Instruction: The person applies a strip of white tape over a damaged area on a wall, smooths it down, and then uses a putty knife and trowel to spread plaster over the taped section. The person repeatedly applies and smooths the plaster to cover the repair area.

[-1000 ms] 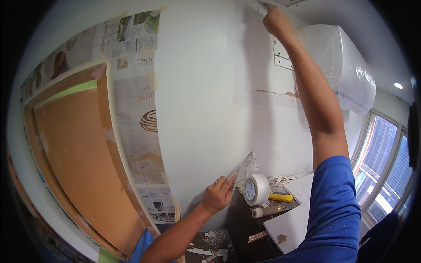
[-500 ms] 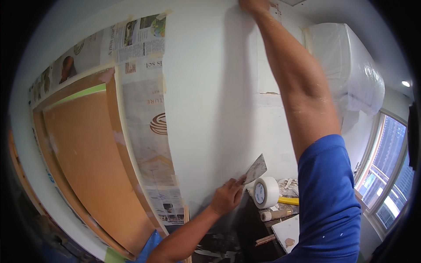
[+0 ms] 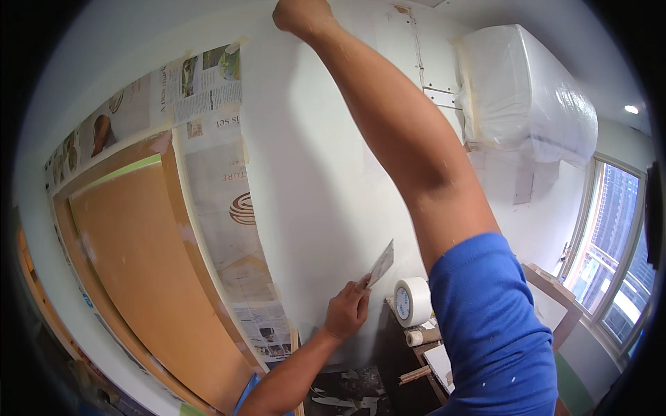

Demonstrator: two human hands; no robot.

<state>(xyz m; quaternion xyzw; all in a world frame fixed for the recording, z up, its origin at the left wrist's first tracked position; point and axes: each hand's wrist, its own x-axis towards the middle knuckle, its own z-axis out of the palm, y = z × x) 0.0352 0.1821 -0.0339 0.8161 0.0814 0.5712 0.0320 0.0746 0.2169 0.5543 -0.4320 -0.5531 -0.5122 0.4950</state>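
Observation:
My left hand [image 3: 347, 310] is closed round a putty knife [image 3: 381, 263], its flat, smeared metal blade pointing up and to the right, apart from the white wall [image 3: 326, 139]. High at the top edge, my right hand [image 3: 303, 15] is at the upper wall with its fingers curled. Anything it grips is hidden behind the hand or out of the picture. My raised right arm casts a long shadow down the wall.
Newspaper [image 3: 218, 180] masks the wall round an orange-brown door [image 3: 152, 270]. At lower right, a white tape roll [image 3: 413, 302] stands on a cluttered surface beside a small beige roll [image 3: 421, 337]. A plastic-wrapped unit [image 3: 527, 90] hangs near the window [image 3: 614, 229].
My right hand has swept left along the upper wall, its arm now leaning further left. My left hand has shifted slightly left and down with the putty knife, whose blade is turned more edge-on.

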